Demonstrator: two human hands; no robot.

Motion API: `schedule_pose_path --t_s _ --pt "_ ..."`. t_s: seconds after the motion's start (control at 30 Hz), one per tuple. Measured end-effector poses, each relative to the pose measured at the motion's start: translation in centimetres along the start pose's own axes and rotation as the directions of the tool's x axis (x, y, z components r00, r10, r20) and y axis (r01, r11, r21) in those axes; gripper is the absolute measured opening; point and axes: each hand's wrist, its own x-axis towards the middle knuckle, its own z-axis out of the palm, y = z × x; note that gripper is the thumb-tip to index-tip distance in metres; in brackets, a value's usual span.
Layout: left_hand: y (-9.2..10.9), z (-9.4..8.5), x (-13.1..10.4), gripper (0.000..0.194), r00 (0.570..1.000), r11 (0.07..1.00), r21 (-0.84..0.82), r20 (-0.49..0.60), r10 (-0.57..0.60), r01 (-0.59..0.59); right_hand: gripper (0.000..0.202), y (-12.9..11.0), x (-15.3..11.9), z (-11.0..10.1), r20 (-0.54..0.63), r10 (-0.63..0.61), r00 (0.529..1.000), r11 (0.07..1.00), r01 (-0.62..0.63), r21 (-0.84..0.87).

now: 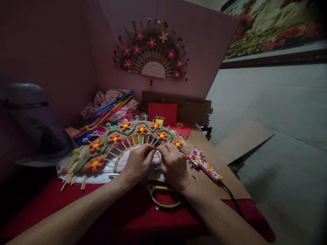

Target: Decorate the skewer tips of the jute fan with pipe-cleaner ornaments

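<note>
My left hand [138, 161] and my right hand [174, 165] meet fingertip to fingertip, both closed in a pinch. Between them shows a small red piece [155, 148], too small to name its kind. Behind and beneath the hands lies a half-round fan [122, 136] of sticks and twine, with orange flowers, a wavy green strip and pompom tips. Part of its pale spotted centre is covered by my hands. Gold-handled scissors [167, 206] lie just below my wrists. To the right of my right hand rests a glue gun [205, 166] in a flower-patterned cover.
A similar fan with pink flowers [152, 42] hangs on the pink board behind. Coloured pipe cleaners [109, 110] and cloth lie at the back left, red card [162, 113] at the back. Brown cardboard [224, 185] covers the right side; the glue gun's black cord [232, 197] crosses it.
</note>
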Motion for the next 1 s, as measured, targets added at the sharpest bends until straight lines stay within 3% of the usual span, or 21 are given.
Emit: schedule_pose_path --t_s 0.17,0.4,0.53,0.63,0.77,0.87,1.0 --pt "-0.1 -0.4 0.0 0.016 0.995 0.988 0.117 0.051 0.091 -0.096 0.010 0.4 0.4 -0.5 0.004 -0.078 0.997 0.988 0.078 -0.130" --pt "-0.2 -0.4 0.2 0.017 0.987 0.984 0.132 0.118 0.105 -0.120 0.012 0.4 0.3 -0.8 0.000 -0.072 0.997 0.997 0.072 -0.003" --pt "0.1 -0.3 0.0 0.017 0.998 0.998 -0.057 0.060 -0.020 0.023 0.014 0.2 0.1 -0.5 -0.014 -0.024 1.000 0.986 0.025 0.162" --pt "0.3 0.0 -0.2 0.017 0.989 0.956 -0.253 0.012 -0.150 0.149 0.017 -0.2 -0.1 0.0 -0.043 -0.012 0.999 0.967 0.022 0.255" --pt "0.2 0.5 -0.3 0.018 0.974 0.901 -0.383 -0.019 -0.226 0.202 0.017 -0.4 -0.2 0.3 -0.057 -0.010 0.998 0.959 0.026 0.284" --pt "-0.3 0.5 -0.2 0.019 0.989 0.944 -0.296 0.016 -0.148 0.146 0.014 0.0 -0.1 0.0 -0.025 0.001 1.000 0.975 0.004 0.221" --pt "-0.6 0.1 0.0 0.017 0.994 0.998 0.028 0.096 0.048 -0.051 0.010 0.6 0.1 -0.6 0.013 -0.055 0.998 0.997 0.055 0.045"
